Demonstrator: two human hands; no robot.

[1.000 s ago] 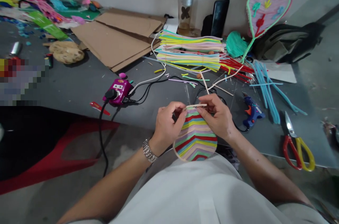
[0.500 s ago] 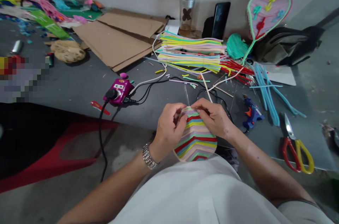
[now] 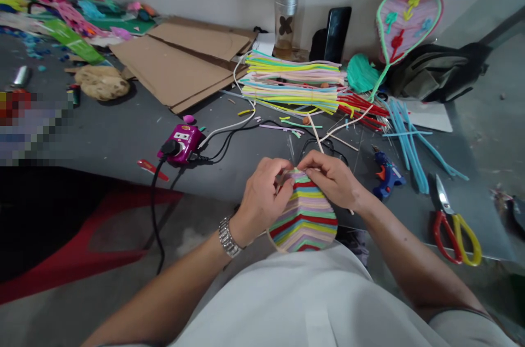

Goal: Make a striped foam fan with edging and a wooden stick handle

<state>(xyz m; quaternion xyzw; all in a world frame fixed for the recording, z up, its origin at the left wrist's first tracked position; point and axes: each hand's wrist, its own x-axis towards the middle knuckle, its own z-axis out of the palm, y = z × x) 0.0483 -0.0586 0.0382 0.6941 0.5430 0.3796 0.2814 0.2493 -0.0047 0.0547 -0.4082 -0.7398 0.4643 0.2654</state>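
Close to my body, both hands hold a striped pipe-cleaner piece (image 3: 307,215), rounded at the bottom and narrowing toward the top, with red, yellow, blue, green and lilac chevron bands. My left hand (image 3: 266,194) pinches its upper left edge between thumb and fingers. At the narrow top, my right hand (image 3: 332,177) is closed on the upper right edge, its fingertips near the left ones. A cream pipe cleaner (image 3: 315,131) sticks up behind the right fingers. A thin clear strip (image 3: 290,145) rises just beyond the left fingertips.
A blue glue gun (image 3: 385,174), scissors (image 3: 447,221) and light-blue pipe cleaners (image 3: 406,144) lie to the right. Behind are bundled pipe cleaners (image 3: 291,95), a bottle (image 3: 286,24), a phone (image 3: 338,35) and a finished fan shape (image 3: 408,24). Cardboard (image 3: 180,62) and a purple power socket (image 3: 182,142) are left.
Both hands keep their pinch at the top of the striped piece, with the left thumb shifted slightly right. A cream end now shows below my right wrist. The view has moved slightly.
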